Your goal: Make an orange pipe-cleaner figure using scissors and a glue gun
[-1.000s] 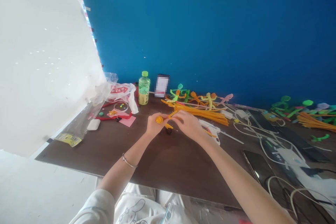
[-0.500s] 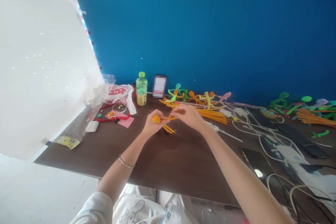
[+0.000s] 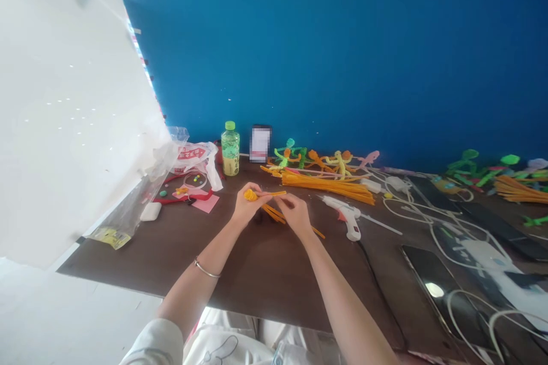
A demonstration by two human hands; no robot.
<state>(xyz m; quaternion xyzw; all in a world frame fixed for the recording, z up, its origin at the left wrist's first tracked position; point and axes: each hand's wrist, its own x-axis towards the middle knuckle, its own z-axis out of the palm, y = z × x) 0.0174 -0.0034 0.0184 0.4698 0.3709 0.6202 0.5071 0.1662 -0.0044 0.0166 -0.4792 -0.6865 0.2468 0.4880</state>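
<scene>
My left hand is closed around an orange pipe cleaner figure with a tightly coiled, rounded end. From it a straight orange strand points right. The fingers of my right hand are pinched together at that strand's right end; the exact contact is too small to tell. Below the hands, several orange pipe cleaner ends stick out, and one more tip shows past my right wrist. Behind my right hand lies a bundle of orange pipe cleaners.
A white glue gun lies to the right, its cord running forward. Near it are a dark phone and tangled white cables. Bent pipe cleaner figures, a propped phone and a bottle stand along the blue wall.
My right hand has moved down and slightly left, uncovering the bundle and the glue gun. The strand from the coil now points straight right. My left hand has barely moved.
</scene>
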